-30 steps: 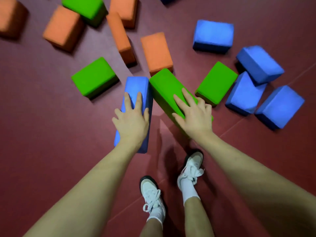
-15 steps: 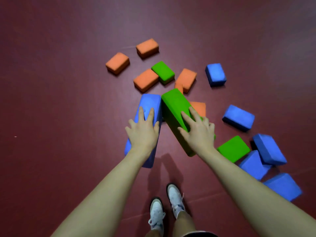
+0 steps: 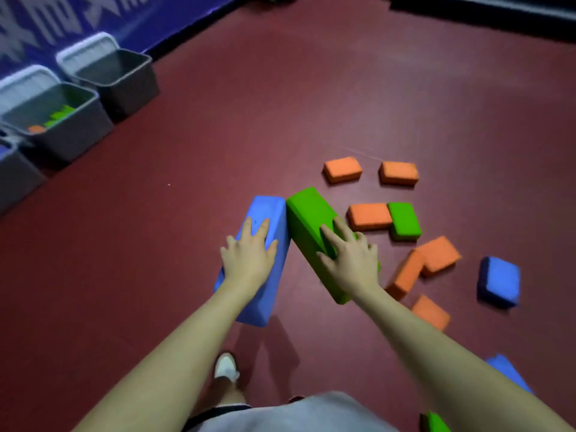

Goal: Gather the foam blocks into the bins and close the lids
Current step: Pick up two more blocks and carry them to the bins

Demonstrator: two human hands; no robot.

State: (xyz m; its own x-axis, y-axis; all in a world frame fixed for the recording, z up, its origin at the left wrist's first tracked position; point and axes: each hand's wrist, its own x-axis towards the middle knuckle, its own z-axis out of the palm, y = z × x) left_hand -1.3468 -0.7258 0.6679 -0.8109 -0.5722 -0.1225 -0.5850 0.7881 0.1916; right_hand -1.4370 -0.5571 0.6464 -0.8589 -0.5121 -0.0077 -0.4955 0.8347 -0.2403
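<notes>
left hand grip: clamped on long blue foam block | right hand grip: clamped on long green foam block | risk: one-handed holds may slip before far-left grey plastic bins

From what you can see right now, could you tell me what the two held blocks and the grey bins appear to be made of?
Blue block and green block: seemingly foam, matte, softly rounded edges, no shine. Grey bins: probably moulded plastic, smooth thin walls with rolled rims, though blur leaves it uncertain.

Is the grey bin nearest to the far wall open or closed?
Open. The far grey bin shows its dark inside, and its white lid stands tilted up behind it, against the blue wall.
</notes>
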